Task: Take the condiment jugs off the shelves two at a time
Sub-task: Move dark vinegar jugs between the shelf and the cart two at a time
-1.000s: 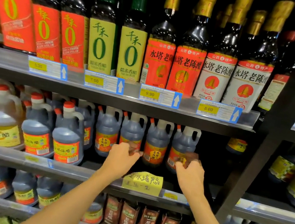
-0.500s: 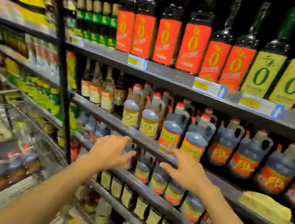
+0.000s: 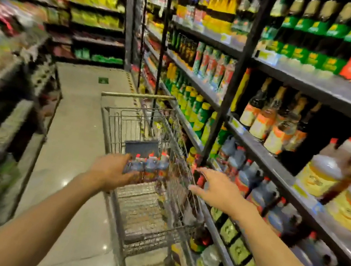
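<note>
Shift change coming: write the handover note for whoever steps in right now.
Left hand: open, empty, above the cart's basket.
Right hand: open, empty, over the cart's right side.
Shopping cart: in the aisle beside the shelves, several red-capped jugs already inside.
Shelves: more dark jugs on the lower rows to the right; picture is blurred, so no count.
Done: some jugs are in the cart.
Left: reach to the shelf, take two jugs, one per hand, and repeat.
</note>
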{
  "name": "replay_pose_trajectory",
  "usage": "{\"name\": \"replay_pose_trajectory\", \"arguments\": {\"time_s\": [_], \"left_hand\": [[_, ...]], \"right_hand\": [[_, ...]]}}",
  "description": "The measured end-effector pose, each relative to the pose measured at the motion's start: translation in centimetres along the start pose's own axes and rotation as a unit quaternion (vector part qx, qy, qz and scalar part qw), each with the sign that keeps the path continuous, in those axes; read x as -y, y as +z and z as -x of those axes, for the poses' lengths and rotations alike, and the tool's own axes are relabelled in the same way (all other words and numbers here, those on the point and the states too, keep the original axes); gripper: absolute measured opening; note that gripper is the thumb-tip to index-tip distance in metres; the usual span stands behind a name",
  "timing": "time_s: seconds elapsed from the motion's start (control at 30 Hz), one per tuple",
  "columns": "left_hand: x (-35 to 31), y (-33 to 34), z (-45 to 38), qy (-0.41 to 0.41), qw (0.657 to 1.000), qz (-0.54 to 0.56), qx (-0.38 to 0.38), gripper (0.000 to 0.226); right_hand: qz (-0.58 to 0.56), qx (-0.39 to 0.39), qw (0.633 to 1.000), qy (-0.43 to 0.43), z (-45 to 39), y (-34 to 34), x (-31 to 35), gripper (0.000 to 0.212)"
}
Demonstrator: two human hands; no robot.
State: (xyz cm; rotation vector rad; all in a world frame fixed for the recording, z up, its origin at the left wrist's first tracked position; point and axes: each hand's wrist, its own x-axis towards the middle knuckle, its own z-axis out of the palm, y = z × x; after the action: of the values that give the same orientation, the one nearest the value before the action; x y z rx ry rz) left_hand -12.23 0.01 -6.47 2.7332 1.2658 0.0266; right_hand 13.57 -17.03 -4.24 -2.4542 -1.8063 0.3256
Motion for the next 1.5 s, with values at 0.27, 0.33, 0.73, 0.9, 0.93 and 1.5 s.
{"name": "replay_pose_trajectory", "arguments": {"time_s": [0.27,0.33,0.73,0.9,0.93,1.5], "left_hand": [[5.8,2.5,-8.1,-0.081,0.996,0.019,0.039,0.064],[7.4,3.3,-12.2,-0.092,0.995,0.017,0.044,0.060],[14.7,15.8,-36.5,-0.107,0.980,0.063,0.153,0.057],[18.3,23.8,-43.2,-0.113,0.970,0.039,0.210,0.064],[18.9,25.5,-44.2,-0.115,0.970,0.034,0.212,0.062],[20.2,35.0,-47.2,-0.118,0.969,0.002,0.219,0.029]], "right_hand": [[0.007,0.052,0.996,-0.073,-16.3,3.6,1.0,0.071],[0.005,0.062,0.994,-0.088,-21.5,4.8,0.9,0.072],[0.005,0.161,0.977,-0.136,-49.0,19.1,-0.7,0.052],[-0.019,0.148,0.981,-0.125,-56.4,26.4,-0.4,0.062],[-0.028,0.140,0.981,-0.129,-57.5,27.7,-0.1,0.064],[0.068,0.083,0.979,-0.176,-61.0,36.8,2.1,0.035]]}}
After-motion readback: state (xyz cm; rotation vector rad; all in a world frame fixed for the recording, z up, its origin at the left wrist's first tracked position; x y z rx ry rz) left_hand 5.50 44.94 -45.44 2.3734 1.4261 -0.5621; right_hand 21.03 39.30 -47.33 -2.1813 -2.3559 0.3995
